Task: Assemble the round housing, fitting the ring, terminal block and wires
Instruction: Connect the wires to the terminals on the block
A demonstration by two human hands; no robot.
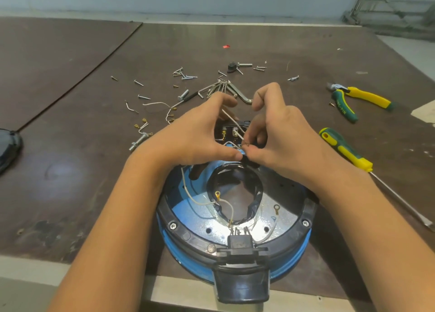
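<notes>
The round blue housing [290, 264] is sitting lower centre on the surface [94, 128], terminal block [231, 129] at its far rim. Above that block, left hand [195, 137] and right hand [282, 132] are both pinching one white wire [229, 119]. A screwdriver [341, 149] is lying at right.

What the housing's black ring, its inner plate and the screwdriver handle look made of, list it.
Black ring: likely moulded plastic, semi-matte, with dull highlights.
Inner plate: metal by its look, bright, with mirror-like reflections and punched holes.
Screwdriver handle: probably a plastic or rubbery grip, green and yellow, with a soft sheen.
</notes>
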